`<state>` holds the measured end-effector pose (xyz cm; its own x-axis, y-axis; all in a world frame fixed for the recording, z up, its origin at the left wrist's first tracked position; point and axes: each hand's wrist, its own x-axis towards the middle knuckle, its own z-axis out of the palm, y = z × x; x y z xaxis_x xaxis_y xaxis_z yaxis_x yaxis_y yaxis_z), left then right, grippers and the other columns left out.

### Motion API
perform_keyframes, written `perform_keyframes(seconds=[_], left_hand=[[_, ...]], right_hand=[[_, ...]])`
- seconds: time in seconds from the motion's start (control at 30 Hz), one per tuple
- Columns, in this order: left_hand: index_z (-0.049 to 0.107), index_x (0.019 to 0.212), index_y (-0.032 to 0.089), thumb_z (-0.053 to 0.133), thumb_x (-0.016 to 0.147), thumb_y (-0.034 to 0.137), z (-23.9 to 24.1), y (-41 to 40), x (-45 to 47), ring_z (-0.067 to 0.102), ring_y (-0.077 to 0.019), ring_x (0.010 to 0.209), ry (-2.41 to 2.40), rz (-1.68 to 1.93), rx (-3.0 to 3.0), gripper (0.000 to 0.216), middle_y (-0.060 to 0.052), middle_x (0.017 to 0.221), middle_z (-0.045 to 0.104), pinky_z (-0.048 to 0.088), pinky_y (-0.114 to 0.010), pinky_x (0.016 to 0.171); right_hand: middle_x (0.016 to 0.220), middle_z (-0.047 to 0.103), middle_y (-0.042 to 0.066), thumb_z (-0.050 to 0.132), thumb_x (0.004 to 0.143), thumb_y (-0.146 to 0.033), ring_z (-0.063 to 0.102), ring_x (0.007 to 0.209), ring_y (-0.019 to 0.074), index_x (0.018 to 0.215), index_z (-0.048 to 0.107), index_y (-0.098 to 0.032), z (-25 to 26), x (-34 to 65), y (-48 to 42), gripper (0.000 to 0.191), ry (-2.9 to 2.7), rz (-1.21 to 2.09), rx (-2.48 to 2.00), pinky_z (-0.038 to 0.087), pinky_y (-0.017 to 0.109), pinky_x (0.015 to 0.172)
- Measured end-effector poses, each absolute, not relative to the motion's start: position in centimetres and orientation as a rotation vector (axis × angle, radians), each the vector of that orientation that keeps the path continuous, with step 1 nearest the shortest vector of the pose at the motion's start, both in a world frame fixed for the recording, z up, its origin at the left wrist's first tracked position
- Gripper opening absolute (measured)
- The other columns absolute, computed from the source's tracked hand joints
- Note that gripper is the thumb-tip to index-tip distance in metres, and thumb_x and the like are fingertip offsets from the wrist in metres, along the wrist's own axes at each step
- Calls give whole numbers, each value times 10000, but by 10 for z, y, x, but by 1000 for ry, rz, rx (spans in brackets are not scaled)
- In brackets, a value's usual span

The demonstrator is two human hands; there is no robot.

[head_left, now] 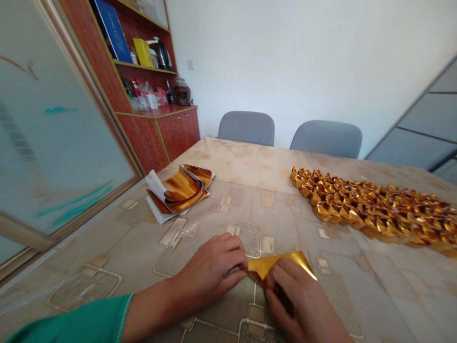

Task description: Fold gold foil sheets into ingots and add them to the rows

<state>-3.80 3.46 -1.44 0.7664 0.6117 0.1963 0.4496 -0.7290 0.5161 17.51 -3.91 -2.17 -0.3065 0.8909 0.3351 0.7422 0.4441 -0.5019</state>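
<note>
two hands grip one gold sheet

the left hand (219,262) pinches the left end of a gold sheet (282,261) between thumb and fingers. the right hand (300,293) is closed on its near edge, but these fingertips are mostly hidden; the right wrist is cut off below. the sheet is just above the table (246,164) or touching it; i cannot tell which. farther left lies a curled stack of sheets (182,188). at right, many folded gold pieces (371,205) run out of view, too crowded to count.

texts: none readable | labels, brands: none | numbers, signs: none
</note>
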Motion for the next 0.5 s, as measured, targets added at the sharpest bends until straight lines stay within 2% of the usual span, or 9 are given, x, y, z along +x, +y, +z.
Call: perform_keyframes(seconds=[0.2,0.37,0.5], left_hand=[[632,866,197,575,940,221,-17,39,-36,528,-179,931,849,500,2434,97,-16,944,589,398,-301,804],[614,854,195,607,931,284,-15,46,-30,512,-194,936,890,433,2474,118,-14,944,576,374,-317,804],[603,829,188,619,924,339,-15,49,-28,506,-201,922,927,423,2496,179,-14,919,563,355,-326,794]], right_hand=[[738,615,23,558,810,-117,584,652,173,724,549,-219,-19,173,-38,134,-2091,370,-1387,431,236,524],[706,600,20,486,883,-123,578,614,165,709,513,-218,-26,172,-37,200,-2079,292,-1404,452,250,536],[680,583,8,480,879,-114,570,571,153,725,488,-225,-31,170,-36,190,-2035,231,-1411,440,233,499]])
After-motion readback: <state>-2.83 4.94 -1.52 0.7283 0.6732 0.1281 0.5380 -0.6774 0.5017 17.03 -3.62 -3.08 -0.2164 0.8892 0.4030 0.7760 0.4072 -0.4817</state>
